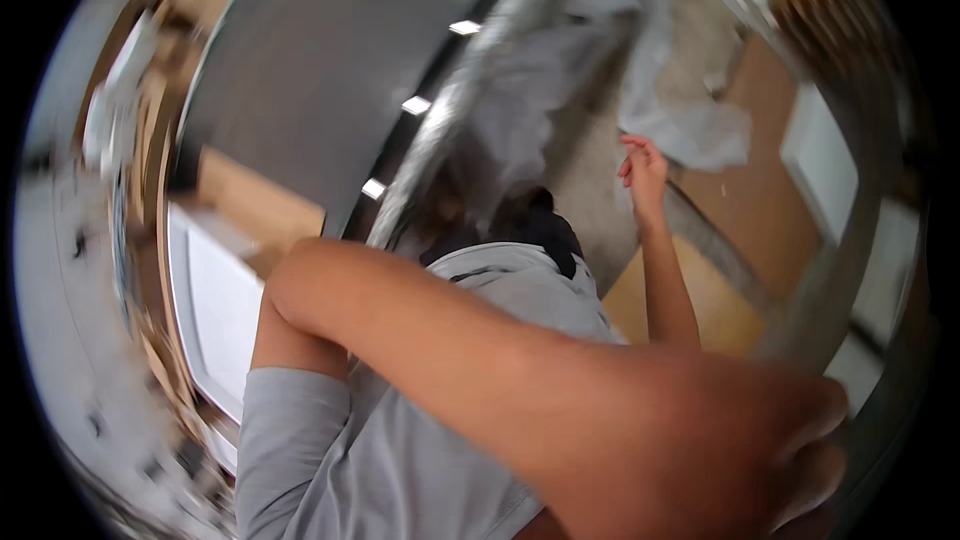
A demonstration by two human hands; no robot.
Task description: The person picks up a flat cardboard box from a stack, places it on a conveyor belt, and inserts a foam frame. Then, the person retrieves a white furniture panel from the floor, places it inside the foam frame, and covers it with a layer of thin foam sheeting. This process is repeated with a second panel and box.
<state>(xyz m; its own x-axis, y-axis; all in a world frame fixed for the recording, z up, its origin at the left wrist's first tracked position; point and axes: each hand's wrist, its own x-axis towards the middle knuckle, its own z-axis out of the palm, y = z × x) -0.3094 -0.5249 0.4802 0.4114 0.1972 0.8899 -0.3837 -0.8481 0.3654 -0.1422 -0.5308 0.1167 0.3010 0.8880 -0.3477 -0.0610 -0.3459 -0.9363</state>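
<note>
Your left hand (770, 450) is up close at the near right, with your arm bent across your body. Its fingers look curled, but it is so blurry that I cannot tell if it holds anything. Your right hand (645, 175) is farther off, with loose fingers and nothing in it that I can see.

The pale plastic sheet (690, 130) lies on the floor, just beyond your right hand. I cannot tell if they touch. A brown board (770, 170) is to the right of that hand, and a tan board (700, 295) is nearer to you. On the far left is a big dark slab (330, 50) with a shiny silver edge (450, 100). A white panel (210, 290) with a rim is at the left, past your elbow.

Here is what could go wrong. Your left arm hides much of the near right side, so you could bump something there. Your left elbow looks near the slab and the panel, so a quick swing might knock it. The plastic may be slippery, so stepping on it could make you slide.
</note>
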